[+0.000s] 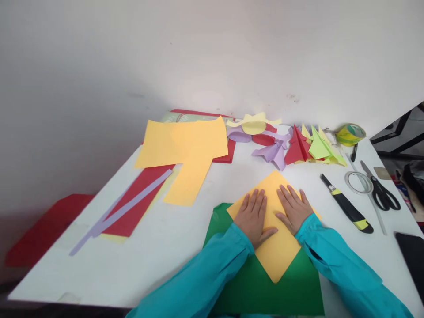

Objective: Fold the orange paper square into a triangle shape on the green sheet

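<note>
on my feed, left hand (253, 218) and right hand (294, 210) lie flat, pinching nothing; i'd edge-grip the orange paper (275, 260) (light, creases easily).

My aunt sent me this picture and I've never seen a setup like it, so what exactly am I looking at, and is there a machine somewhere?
No machine does the handling here: these are a person's own bare left hand and right hand, in teal sleeves. The single picture comes from a camera worn on the head, looking forward and down.

Both hands lie flat on a light-orange paper sheet, turned corner-down and partly over a large green sheet. Neither hand grips anything.

On the white table to the left are a larger cut light-orange sheet, red paper and pale purple strips. Folded coloured paper shapes sit near the wall. To the right are a black-and-yellow utility knife and black-handled scissors.
</note>
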Tool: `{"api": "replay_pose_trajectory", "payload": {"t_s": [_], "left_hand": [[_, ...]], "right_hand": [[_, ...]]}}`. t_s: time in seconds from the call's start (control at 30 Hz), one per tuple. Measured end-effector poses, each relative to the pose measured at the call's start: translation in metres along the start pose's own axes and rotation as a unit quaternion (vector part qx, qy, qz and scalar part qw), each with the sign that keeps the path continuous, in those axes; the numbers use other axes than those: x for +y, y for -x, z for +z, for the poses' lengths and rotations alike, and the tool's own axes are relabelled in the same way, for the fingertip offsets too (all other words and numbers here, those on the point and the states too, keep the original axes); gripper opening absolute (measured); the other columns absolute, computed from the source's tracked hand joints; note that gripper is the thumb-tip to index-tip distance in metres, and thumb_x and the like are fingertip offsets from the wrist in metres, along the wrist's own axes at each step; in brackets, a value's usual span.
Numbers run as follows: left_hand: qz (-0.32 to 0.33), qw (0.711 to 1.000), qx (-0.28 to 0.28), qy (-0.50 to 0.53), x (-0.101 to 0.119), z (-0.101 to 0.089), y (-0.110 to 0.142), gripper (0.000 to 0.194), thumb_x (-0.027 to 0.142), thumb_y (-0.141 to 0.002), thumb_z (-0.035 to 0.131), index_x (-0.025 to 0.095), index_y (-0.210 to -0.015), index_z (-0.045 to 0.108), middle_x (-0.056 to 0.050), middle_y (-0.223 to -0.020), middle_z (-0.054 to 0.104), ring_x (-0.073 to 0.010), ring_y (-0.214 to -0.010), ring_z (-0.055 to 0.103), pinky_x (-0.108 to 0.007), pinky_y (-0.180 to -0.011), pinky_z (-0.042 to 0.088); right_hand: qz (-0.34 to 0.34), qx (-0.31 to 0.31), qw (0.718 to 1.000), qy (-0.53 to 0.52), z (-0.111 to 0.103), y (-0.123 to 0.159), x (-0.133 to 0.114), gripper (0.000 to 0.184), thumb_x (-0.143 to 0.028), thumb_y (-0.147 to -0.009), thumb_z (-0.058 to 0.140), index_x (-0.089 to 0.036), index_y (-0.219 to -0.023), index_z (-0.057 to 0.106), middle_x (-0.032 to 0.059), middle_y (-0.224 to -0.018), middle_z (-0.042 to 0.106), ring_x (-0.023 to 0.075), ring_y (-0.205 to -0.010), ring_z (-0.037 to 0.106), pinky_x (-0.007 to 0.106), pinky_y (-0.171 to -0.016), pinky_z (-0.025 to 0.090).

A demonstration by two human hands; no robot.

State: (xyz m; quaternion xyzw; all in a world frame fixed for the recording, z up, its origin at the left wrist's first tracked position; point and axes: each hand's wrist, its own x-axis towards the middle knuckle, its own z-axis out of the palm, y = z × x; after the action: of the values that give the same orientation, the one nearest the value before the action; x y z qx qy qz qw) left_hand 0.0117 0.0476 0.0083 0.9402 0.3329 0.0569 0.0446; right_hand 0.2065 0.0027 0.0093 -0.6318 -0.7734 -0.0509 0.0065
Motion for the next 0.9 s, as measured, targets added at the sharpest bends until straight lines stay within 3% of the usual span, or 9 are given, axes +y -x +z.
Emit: {"api": "replay_pose_trajectory", "payload": {"t_s": [0.27, 0.47, 0.63, 0.73, 0.83, 0.9], "left_hand": [[-0.015, 0.999, 0.022, -0.031, -0.028, 0.002, 0.031, 0.087, 0.067, -0.088, 0.025, -0.002, -0.142, 0.028, -0.023, -0.149, 0.025, -0.0342, -0.141, 0.015, -0.048, -0.113, 0.018], [0.001, 0.999, 0.022, -0.045, -0.040, 0.003, 0.037, 0.086, 0.065, -0.089, 0.022, -0.003, -0.142, 0.026, -0.023, -0.149, 0.025, -0.0324, -0.141, 0.015, -0.047, -0.113, 0.020], [0.010, 1.000, 0.019, 0.002, -0.039, -0.011, 0.042, 0.082, 0.060, -0.091, 0.029, -0.001, -0.144, 0.018, -0.024, -0.149, 0.024, -0.0324, -0.142, 0.013, -0.051, -0.113, 0.020], [0.068, 0.994, 0.057, 0.056, -0.030, -0.030, 0.053, 0.074, 0.051, -0.092, 0.038, 0.007, -0.147, 0.011, -0.021, -0.150, 0.026, -0.0303, -0.142, 0.011, -0.053, -0.113, 0.022], [0.161, 0.977, 0.064, 0.126, -0.012, -0.042, 0.064, 0.057, 0.040, -0.090, 0.049, 0.015, -0.140, 0.034, -0.017, -0.145, 0.039, -0.0297, -0.140, 0.023, -0.049, -0.107, 0.035], [0.204, 0.963, 0.081, 0.155, 0.003, -0.043, 0.067, 0.039, 0.032, -0.089, 0.052, 0.015, -0.124, 0.051, -0.017, -0.132, 0.053, -0.0279, -0.129, 0.042, -0.043, -0.098, 0.046]], "right_hand": [[0.031, -0.002, 0.999, 0.018, -0.003, 0.024, 0.024, 0.062, -0.050, -0.096, 0.019, -0.014, -0.146, 0.027, 0.0076, -0.151, 0.029, 0.0277, -0.139, 0.022, 0.053, -0.109, 0.017], [0.085, -0.013, 0.996, 0.015, -0.004, 0.035, 0.031, 0.062, -0.050, -0.095, 0.021, -0.016, -0.147, 0.024, 0.0085, -0.153, 0.025, 0.0286, -0.140, 0.018, 0.056, -0.110, 0.013], [0.089, -0.034, 0.995, -0.018, -0.014, 0.039, 0.033, 0.067, -0.055, -0.094, 0.023, -0.016, -0.148, 0.020, 0.0103, -0.154, 0.021, 0.0300, -0.141, 0.014, 0.057, -0.111, 0.011], [0.050, 0.007, 0.996, -0.073, -0.029, 0.052, 0.025, 0.073, -0.058, -0.092, 0.027, -0.011, -0.147, 0.021, 0.0141, -0.153, 0.021, 0.0306, -0.142, 0.012, 0.055, -0.111, 0.016], [-0.065, 0.024, 0.983, -0.168, -0.043, 0.070, 0.007, 0.065, -0.051, -0.093, 0.034, -0.011, -0.144, 0.030, 0.0140, -0.151, 0.029, 0.0243, -0.143, 0.014, 0.047, -0.112, 0.023], [-0.125, 0.014, 0.970, -0.210, -0.047, 0.081, -0.007, 0.057, -0.047, -0.090, 0.043, -0.013, -0.137, 0.043, 0.0139, -0.147, 0.036, 0.0251, -0.142, 0.018, 0.047, -0.112, 0.026]]}}
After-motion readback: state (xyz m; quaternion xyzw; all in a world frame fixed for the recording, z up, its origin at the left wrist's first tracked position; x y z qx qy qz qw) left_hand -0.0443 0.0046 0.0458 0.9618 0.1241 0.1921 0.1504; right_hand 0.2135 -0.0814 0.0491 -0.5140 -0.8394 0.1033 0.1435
